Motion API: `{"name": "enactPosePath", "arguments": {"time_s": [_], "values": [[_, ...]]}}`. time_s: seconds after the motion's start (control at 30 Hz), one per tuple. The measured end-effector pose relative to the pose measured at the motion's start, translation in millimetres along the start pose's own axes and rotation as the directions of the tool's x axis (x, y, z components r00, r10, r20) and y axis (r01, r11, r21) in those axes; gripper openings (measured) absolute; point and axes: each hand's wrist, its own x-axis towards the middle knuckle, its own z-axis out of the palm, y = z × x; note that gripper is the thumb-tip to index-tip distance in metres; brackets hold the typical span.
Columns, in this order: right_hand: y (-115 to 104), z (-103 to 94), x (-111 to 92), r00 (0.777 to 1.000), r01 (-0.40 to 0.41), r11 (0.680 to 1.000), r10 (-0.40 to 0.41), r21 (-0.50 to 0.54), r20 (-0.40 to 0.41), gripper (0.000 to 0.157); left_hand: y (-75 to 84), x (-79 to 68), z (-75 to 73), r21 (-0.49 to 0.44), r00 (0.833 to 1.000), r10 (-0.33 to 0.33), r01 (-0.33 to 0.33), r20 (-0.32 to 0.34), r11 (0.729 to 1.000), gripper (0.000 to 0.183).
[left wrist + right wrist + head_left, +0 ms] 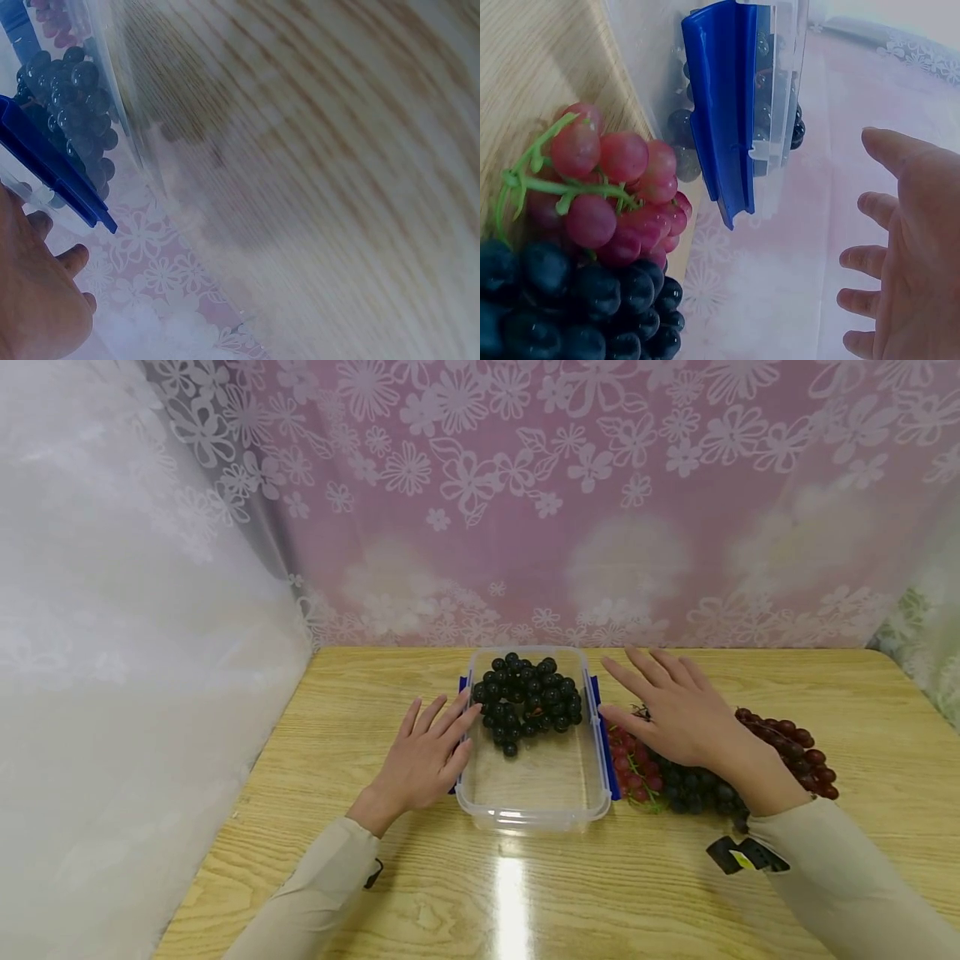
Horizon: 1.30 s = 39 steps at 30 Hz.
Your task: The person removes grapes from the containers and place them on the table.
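A clear plastic food container [532, 817] stands on the table with a bunch of black grapes [553, 695] in its far half. Blue latches [608, 760] hang unfastened along its two long sides. My left hand [423, 760] lies at the container's left rim, fingers spread and fairly straight, fingertips at the edge. Over the right side hovers my right hand [682, 714], fingers spread, holding nothing. In the right wrist view, a gap separates these fingers from the blue latch [724, 112]. Below that hand are red grapes [630, 767] and more black grapes [692, 789], partly hidden.
A dark red grape bunch [808, 753] lies to the right, partly behind my right forearm. The wooden table [427, 893] ends at a pink floral curtain [487, 552] at the back. A white sheet [135, 693] hangs along the left side.
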Motion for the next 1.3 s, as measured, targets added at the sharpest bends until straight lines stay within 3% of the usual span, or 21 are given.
{"name": "enactPosePath", "arguments": {"time_s": [0.33,0.73,1.3], "values": [[-7.3,7.1,20.1,0.997,0.071,0.997,-0.072,-0.019,-0.03,0.072,-0.3,-0.9,0.5,-0.012,1.0,-0.005,0.005,0.006,1.0,0.055],[-17.4,11.8,42.0,0.988,0.152,0.988,-0.152,-0.029,0.005,0.071,-1.4,0.2,0.0,0.002,1.0,-0.002,0.002,-0.006,1.0,0.054],[-24.5,24.3,65.0,0.985,0.168,0.986,-0.167,-0.008,0.05,0.069,-0.3,0.8,-0.1,-0.011,1.0,-0.005,0.005,-0.013,1.0,0.055]]}}
